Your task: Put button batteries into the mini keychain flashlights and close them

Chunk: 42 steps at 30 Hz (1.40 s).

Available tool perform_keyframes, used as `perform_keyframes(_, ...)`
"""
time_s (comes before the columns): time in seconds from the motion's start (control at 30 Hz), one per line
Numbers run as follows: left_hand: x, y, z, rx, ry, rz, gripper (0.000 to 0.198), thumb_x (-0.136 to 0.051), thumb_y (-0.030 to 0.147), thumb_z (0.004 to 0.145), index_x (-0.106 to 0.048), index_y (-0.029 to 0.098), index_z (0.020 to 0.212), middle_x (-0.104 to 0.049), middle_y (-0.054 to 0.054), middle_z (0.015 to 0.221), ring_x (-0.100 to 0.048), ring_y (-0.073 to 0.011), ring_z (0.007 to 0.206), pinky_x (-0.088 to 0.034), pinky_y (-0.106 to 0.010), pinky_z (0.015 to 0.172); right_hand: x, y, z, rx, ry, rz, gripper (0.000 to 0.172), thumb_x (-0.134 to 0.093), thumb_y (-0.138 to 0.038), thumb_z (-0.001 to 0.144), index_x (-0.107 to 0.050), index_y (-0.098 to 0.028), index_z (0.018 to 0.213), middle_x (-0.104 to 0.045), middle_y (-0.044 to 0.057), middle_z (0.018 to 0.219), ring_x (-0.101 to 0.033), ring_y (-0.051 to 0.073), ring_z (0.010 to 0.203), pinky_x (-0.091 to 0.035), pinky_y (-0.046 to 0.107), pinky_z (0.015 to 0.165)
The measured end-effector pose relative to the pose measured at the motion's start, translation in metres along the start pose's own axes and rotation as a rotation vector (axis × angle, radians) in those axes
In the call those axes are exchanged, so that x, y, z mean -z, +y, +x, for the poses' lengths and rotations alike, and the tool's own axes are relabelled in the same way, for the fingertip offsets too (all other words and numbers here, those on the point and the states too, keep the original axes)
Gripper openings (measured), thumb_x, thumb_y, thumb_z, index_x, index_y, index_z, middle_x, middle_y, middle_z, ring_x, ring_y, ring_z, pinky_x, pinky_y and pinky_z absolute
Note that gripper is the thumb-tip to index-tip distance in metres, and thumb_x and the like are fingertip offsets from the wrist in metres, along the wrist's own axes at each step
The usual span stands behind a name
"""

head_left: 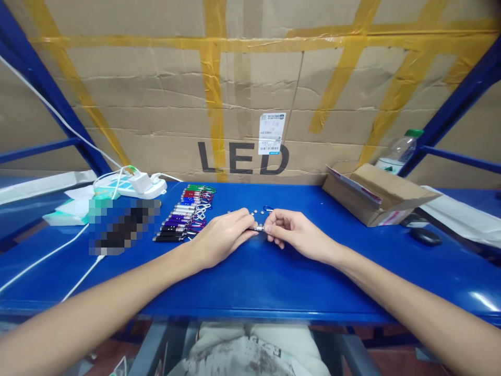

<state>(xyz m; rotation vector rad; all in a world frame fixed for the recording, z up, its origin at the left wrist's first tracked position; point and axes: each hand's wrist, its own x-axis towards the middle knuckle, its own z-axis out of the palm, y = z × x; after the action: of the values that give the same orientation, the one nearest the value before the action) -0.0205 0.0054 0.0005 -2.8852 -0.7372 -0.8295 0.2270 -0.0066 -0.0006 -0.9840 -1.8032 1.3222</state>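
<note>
Blue tbl [250, 284] – L hand [223, 234] & R hand [300, 233] pinching sm. metal pc. [259, 228]

Wall, 12 o'clock: cardboard [156, 109], brown, creased; yellow tape [213, 78] in strips running level, upright and slanted. Black letters [240, 158], "LED", low at 12; white label [270, 133] at 1, overlapping the D.
Posts, two, blue, slanted: 10 [50, 89] and 2 [462, 99]. 
Table [250, 292]: blue, glossy, spanning 9 to 3; glare [483, 300] at 4.
Bars [151, 347], grey: 7 and 5.
Floor [399, 363]: reddish, below the table, 5.
</note>
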Motion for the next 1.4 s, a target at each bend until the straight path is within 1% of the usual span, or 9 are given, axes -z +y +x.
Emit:
perform_keyframes(0.2, 0.002, 0.003, 0.004, -0.119, 0.072, 0.257, 0.032, -0.041, 0.024, 0.115, -0.061, 0.018, 0.09, -0.06, -0.005, 0.087, -0.056, -0.0184, 0.075, -0.045, -0.029, 0.07, 0.0, -0.005, 0.002, -0.178, -0.001, 0.301, 0.041, -0.093, -0.047, 0.078, -0.068, -0.015, 0.083, -0.069, 0.0, 0.074, -0.056, 0.01, 0.058, -0.044, 0.024, 0.054)
perform_keyframes(0.33, 0.001, 0.002, 0.004, -0.105, 0.099, 0.187, 0.028, -0.045, 0.023, 0.114, -0.061, 0.017, 0.092, -0.059, -0.004, 0.087, -0.056, -0.0183, 0.075, -0.046, -0.029, 0.07, 0.0, -0.006, 0.002, -0.169, -0.02, 0.359, 0.042, -0.093, -0.048, 0.079, -0.067, -0.016, 0.086, -0.067, -0.001, 0.074, -0.056, 0.009, 0.059, -0.046, 0.023, 0.056)
perform_keyframes(0.57, -0.005, -0.004, 0.002, 0.064, 0.147, -0.19, 0.008, -0.063, 0.025, 0.107, -0.065, 0.018, 0.105, -0.067, -0.004, 0.097, -0.065, -0.0173, 0.086, -0.051, -0.028, 0.078, -0.001, -0.001, 0.005, 0.1, 0.076, 0.084, 0.037, -0.081, -0.052, 0.092, -0.064, -0.019, 0.094, -0.067, -0.001, 0.079, -0.061, 0.013, 0.065, -0.053, 0.028, 0.062)
perform_keyframes(0.67, -0.005, -0.004, 0.003, 0.139, 0.135, -0.243, 0.007, -0.067, 0.025, 0.105, -0.067, 0.018, 0.103, -0.069, -0.003, 0.094, -0.066, -0.0169, 0.084, -0.05, -0.027, 0.076, 0.001, 0.002, 0.003, 0.166, 0.083, -0.024, 0.028, -0.074, -0.046, 0.098, -0.064, -0.02, 0.095, -0.068, 0.0, 0.083, -0.064, 0.015, 0.07, -0.055, 0.03, 0.067)
perform_keyframes(0.77, -0.004, -0.003, 0.005, 0.174, 0.124, -0.283, 0.008, -0.07, 0.025, 0.103, -0.068, 0.017, 0.1, -0.069, -0.002, 0.092, -0.065, -0.0166, 0.083, -0.05, -0.027, 0.076, 0.005, 0.003, -0.001, 0.228, 0.081, -0.235, 0.018, -0.067, -0.038, 0.104, -0.065, -0.021, 0.099, -0.07, 0.001, 0.087, -0.067, 0.016, 0.076, -0.055, 0.03, 0.072)
perform_keyframes(0.9, -0.004, -0.003, 0.004, 0.159, 0.117, -0.3, 0.009, -0.069, 0.025, 0.104, -0.066, 0.018, 0.099, -0.067, -0.002, 0.092, -0.063, -0.0164, 0.082, -0.049, -0.027, 0.075, 0.006, 0.002, -0.005, 0.275, 0.071, -0.437, 0.02, -0.057, -0.037, 0.11, -0.062, -0.022, 0.097, -0.07, 0.001, 0.085, -0.066, 0.015, 0.073, -0.053, 0.029, 0.071)
perform_keyframes(1.03, -0.005, -0.004, 0.001, 0.075, 0.106, -0.246, 0.008, -0.066, 0.024, 0.106, -0.063, 0.018, 0.101, -0.064, -0.003, 0.095, -0.06, -0.0169, 0.085, -0.047, -0.027, 0.077, 0.001, 0.002, -0.006, 0.175, 0.036, -0.285, 0.025, -0.059, -0.043, 0.108, -0.06, -0.021, 0.096, -0.069, 0.001, 0.083, -0.064, 0.014, 0.069, -0.054, 0.028, 0.066)
perform_keyframes(1.2, -0.004, -0.006, -0.001, 0.004, 0.092, -0.205, 0.01, -0.059, 0.025, 0.109, -0.062, 0.018, 0.102, -0.06, -0.004, 0.095, -0.058, -0.0173, 0.085, -0.047, -0.028, 0.077, -0.001, -0.001, -0.002, 0.019, -0.01, -0.021, 0.038, -0.072, -0.056, 0.098, -0.062, -0.019, 0.093, -0.068, 0.0, 0.077, -0.061, 0.013, 0.063, -0.053, 0.026, 0.058)
perform_keyframes(1.4, -0.004, -0.006, 0.001, -0.014, 0.132, -0.177, 0.009, -0.059, 0.024, 0.109, -0.061, 0.018, 0.102, -0.059, -0.004, 0.094, -0.057, -0.0173, 0.083, -0.047, -0.028, 0.076, 0.003, -0.003, 0.002, -0.017, -0.021, 0.12, 0.042, -0.082, -0.056, 0.09, -0.062, -0.019, 0.091, -0.069, 0.0, 0.077, -0.061, 0.012, 0.062, -0.053, 0.026, 0.059)
